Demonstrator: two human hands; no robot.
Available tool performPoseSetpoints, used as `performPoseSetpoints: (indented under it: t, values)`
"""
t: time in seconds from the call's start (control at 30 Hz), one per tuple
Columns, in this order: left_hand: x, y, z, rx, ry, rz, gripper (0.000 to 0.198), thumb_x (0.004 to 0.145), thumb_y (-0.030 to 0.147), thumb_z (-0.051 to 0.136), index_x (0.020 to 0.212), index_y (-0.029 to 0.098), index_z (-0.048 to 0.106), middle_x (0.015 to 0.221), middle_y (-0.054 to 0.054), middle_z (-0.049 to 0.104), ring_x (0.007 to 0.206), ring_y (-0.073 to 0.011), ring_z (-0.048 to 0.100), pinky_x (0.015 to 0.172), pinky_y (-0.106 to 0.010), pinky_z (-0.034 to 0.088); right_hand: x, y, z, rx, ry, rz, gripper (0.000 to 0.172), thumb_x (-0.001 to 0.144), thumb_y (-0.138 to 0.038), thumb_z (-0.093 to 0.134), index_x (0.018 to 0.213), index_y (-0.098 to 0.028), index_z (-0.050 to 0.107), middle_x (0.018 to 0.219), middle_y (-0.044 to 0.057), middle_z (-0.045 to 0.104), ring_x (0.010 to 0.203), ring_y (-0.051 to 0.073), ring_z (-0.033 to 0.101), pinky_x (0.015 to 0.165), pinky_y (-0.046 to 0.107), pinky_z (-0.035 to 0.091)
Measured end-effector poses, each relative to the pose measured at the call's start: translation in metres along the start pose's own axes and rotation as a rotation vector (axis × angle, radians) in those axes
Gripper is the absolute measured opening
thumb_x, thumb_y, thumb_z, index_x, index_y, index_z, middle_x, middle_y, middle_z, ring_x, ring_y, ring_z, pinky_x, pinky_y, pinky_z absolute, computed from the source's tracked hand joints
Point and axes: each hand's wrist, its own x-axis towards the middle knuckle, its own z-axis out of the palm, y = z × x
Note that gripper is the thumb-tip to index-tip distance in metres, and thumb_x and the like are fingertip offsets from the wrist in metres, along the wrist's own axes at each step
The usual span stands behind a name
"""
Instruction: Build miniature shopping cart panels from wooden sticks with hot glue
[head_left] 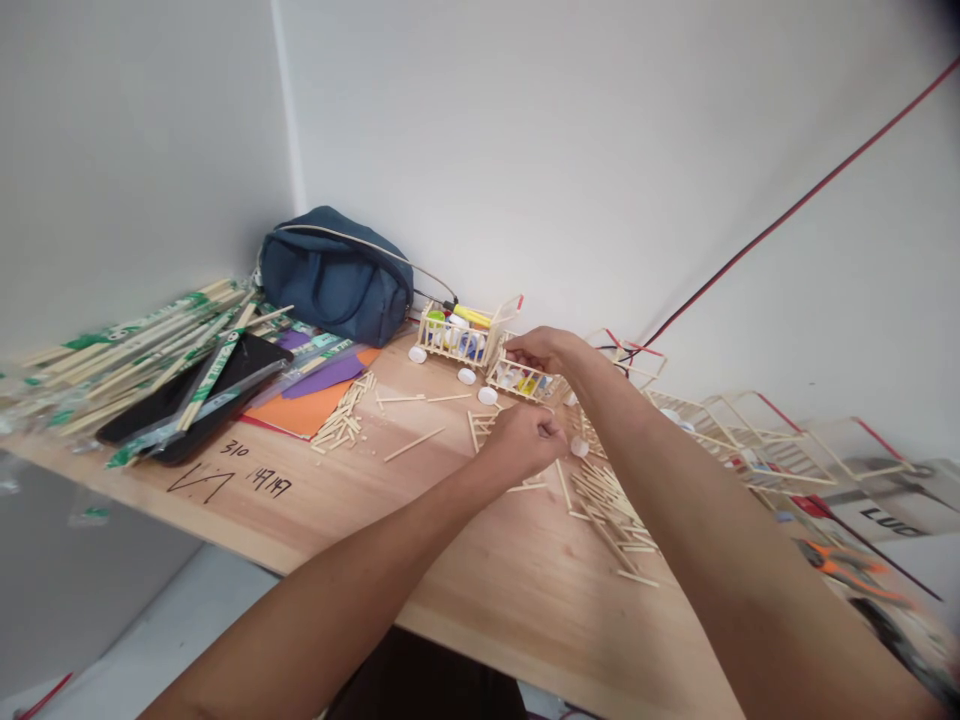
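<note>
My left hand [523, 440] is closed in a loose fist over the wooden table [420, 530], fingers pinched on something I cannot make out, just above a scatter of short wooden sticks [607, 500]. Farther back, my right hand [541, 350] curls its fingers on the top rail of a small stick-built cart [525, 382] holding coloured bits. A second, larger stick cart [459, 335] stands just left of it. White round caps [466, 376] lie on the table beside the carts.
A blue bag [337, 272] sits against the wall. Wrapped chopsticks [135, 350] lie piled on a black tablet at the left, with orange and purple paper [315, 395]. More stick frames [757, 430] and orange pliers [840, 560] lie at the right. A red cable [787, 210] runs up the wall.
</note>
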Motion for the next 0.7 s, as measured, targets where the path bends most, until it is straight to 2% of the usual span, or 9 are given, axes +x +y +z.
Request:
performPoseSetpoints:
  t: [0.3, 0.47, 0.53, 0.57, 0.63, 0.7]
  values:
    - [0.001, -0.004, 0.001, -0.006, -0.008, 0.001, 0.010, 0.067, 0.019, 0.060, 0.068, 0.014, 0.069, 0.058, 0.003, 0.056, 0.060, -0.0118, 0.053, 0.059, -0.023, 0.037, 0.002, 0.003, -0.004, -0.030, 0.039, -0.052, 0.034, 0.088, -0.021, 0.054, 0.055, -0.016, 0.050, 0.047, -0.004, 0.044, 0.042, 0.007, 0.035, 0.047, 0.022, 0.030]
    - [0.006, -0.004, -0.005, -0.108, -0.022, -0.011, 0.009, 0.066, 0.014, 0.058, 0.071, 0.014, 0.065, 0.051, 0.006, 0.050, 0.050, -0.0087, 0.045, 0.052, -0.022, 0.033, -0.021, 0.008, -0.016, -0.037, 0.207, -0.210, 0.024, 0.086, -0.018, 0.053, 0.062, -0.017, 0.051, 0.054, -0.004, 0.047, 0.049, 0.007, 0.037, 0.050, 0.021, 0.029]
    - [0.008, -0.002, -0.009, -0.211, -0.038, -0.018, 0.010, 0.066, 0.011, 0.057, 0.075, 0.015, 0.061, 0.050, 0.007, 0.048, 0.046, -0.0075, 0.043, 0.049, -0.021, 0.032, -0.042, 0.022, -0.020, -0.045, 0.265, -0.296, 0.017, 0.083, -0.018, 0.056, 0.066, -0.017, 0.053, 0.059, -0.004, 0.050, 0.054, 0.007, 0.040, 0.052, 0.021, 0.029]
    - [0.009, -0.001, -0.012, -0.270, -0.044, -0.017, 0.011, 0.066, 0.010, 0.056, 0.076, 0.015, 0.059, 0.049, 0.008, 0.048, 0.045, -0.0070, 0.043, 0.048, -0.020, 0.031, -0.053, 0.032, -0.021, -0.068, 0.256, -0.390, 0.012, 0.081, -0.019, 0.057, 0.070, -0.017, 0.056, 0.063, -0.003, 0.052, 0.057, 0.008, 0.043, 0.054, 0.021, 0.030]
    - [0.010, 0.002, -0.016, -0.375, -0.058, -0.003, 0.014, 0.066, 0.008, 0.054, 0.077, 0.016, 0.053, 0.049, 0.009, 0.047, 0.043, -0.0059, 0.042, 0.046, -0.019, 0.031, -0.076, 0.059, -0.019, -0.068, 0.202, -0.494, 0.011, 0.080, -0.026, 0.059, 0.074, -0.017, 0.058, 0.064, -0.003, 0.053, 0.060, 0.009, 0.045, 0.056, 0.021, 0.032]
    - [0.011, 0.005, -0.019, -0.430, -0.062, 0.019, 0.018, 0.065, 0.007, 0.053, 0.080, 0.017, 0.050, 0.050, 0.010, 0.046, 0.042, -0.0048, 0.040, 0.045, -0.017, 0.030, -0.096, 0.089, -0.014, -0.039, 0.124, -0.496, 0.017, 0.080, -0.033, 0.059, 0.074, -0.018, 0.057, 0.062, -0.004, 0.049, 0.057, 0.009, 0.041, 0.054, 0.022, 0.031]
